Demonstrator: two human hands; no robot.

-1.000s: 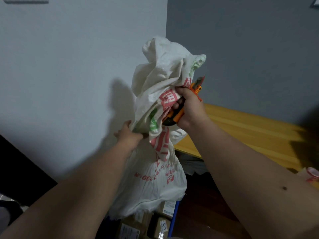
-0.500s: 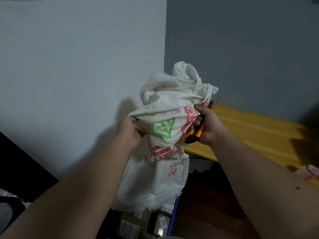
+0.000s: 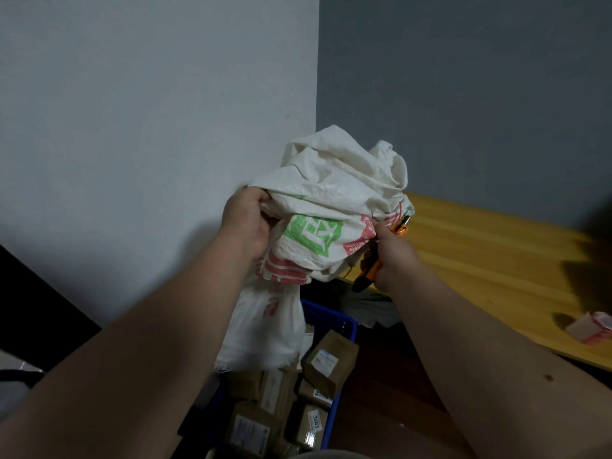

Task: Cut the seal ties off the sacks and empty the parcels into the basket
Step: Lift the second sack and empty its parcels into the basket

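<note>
yellow wooden table (image 3: 490, 260), pink tape roll (image 3: 591, 331)

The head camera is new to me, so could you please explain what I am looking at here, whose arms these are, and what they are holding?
There is no machine here: the camera sits on a person's head and looks forward and down, so the two bare arms reaching into the picture are that person's own. The left hand grips one side of a crumpled white sack printed in green and red. The right hand pinches the sack's other side while also holding an orange knife. The sack hangs over a blue basket on the floor, which already holds brown parcels with white labels. To the right is a yellow wooden table with a small pink and white thing on it; I cannot tell what that is. Behind stand a white wall and a grey wall.
</note>
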